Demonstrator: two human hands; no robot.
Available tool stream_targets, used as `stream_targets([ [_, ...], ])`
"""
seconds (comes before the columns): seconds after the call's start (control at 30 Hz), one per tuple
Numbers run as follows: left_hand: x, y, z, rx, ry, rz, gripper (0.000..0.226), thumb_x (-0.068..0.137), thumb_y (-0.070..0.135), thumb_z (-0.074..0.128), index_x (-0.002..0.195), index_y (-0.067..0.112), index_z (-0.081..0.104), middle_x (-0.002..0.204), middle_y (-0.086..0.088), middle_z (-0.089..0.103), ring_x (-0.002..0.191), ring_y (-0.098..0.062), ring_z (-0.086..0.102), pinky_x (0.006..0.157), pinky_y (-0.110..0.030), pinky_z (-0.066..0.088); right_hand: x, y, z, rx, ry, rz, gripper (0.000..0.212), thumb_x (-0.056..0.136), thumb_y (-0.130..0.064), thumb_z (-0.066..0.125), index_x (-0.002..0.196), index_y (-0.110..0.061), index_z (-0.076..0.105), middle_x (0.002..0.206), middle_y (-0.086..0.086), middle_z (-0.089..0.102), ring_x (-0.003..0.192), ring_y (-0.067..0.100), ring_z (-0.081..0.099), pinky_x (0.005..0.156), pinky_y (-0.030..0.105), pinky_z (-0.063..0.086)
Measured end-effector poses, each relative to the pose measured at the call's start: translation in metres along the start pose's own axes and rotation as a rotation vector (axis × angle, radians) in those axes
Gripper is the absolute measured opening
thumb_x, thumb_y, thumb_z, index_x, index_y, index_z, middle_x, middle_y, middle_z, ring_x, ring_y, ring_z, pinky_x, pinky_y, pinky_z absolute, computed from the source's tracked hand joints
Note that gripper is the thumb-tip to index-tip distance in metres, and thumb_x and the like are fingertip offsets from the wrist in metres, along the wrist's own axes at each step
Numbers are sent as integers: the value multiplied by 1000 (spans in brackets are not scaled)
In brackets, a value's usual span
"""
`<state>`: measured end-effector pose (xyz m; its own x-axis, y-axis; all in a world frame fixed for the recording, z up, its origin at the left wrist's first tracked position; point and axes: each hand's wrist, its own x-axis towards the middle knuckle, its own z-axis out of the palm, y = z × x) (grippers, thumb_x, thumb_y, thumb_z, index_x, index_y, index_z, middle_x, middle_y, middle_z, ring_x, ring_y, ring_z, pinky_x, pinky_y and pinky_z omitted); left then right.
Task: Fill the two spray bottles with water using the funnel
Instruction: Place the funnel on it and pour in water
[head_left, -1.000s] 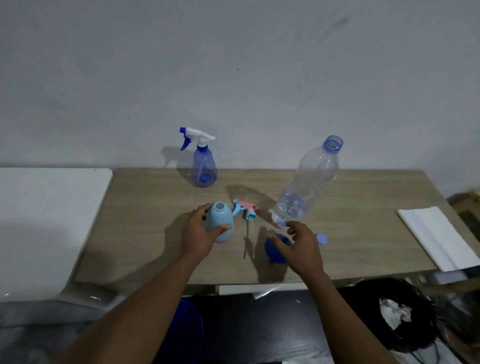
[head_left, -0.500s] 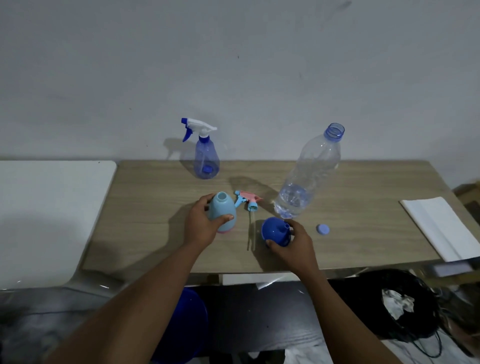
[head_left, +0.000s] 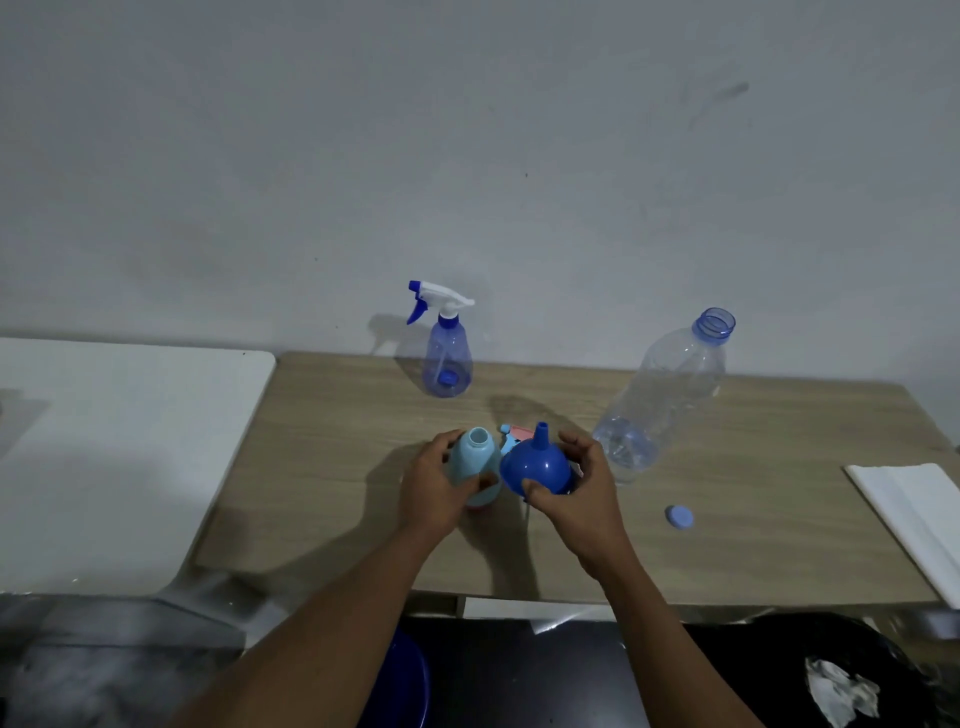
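Right, nearest to us, both hands are busy at the front of the wooden table. The left hand wraps the light blue spray bottle, thumb across its front, bottle upright on the table with its open neck facing up. The right hand grips the blue funnel around the wide bowl, just right of that bottle and so close that the two look to be touching.

Here's the key relation. The funnel's long axis is close to vertical, but its spout points up and its wide mouth faces down towards the person. The bottle's neck sits up and to the left of the bowl, nearly level with the spout tip. By my read, the right hand has to flip the funnel end for end and carry it a little left before the spout can drop into the neck, while the left hand steadies the bottle.

Just behind the two, the pink-and-blue spray head lies on the table. Off to the right lies a small blue cap. Further back, the clear water bottle stands uncapped. I can't tell how much water it holds. Against the wall, the blue spray bottle stands with its trigger head fitted, untouched.
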<state>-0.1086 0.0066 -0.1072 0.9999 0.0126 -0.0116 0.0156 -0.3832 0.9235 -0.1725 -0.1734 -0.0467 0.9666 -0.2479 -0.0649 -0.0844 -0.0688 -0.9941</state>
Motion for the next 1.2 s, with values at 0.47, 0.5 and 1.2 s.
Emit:
stream_targets([
  [0.47,1,-1,1,24,6,-26,66,59,32,90,119,34,61,113,17,64,103,-4,58,85,-34,55,6,-3,6,89,8,4,58,83,4,71,131,-22,52,122,0,58,107,19,63,84,30,57],
  [0.5,1,-1,1,21,1,-30,67,60,32,90,120,33,60,114,16,64,103,-4,58,85,-33,55,8,-5,6,79,6,-12,57,83,3,72,130,-22,51,122,0,58,108,19,62,88,32,56],
  [1.2,-3,6,0,-130,-49,-136,53,65,27,88,110,34,62,109,8,67,98,-12,66,67,-26,60,53,-58,43,-606,-254,-241,102,55,-59,88,143,-31,45,130,-16,53,122,10,49,97,27,45],
])
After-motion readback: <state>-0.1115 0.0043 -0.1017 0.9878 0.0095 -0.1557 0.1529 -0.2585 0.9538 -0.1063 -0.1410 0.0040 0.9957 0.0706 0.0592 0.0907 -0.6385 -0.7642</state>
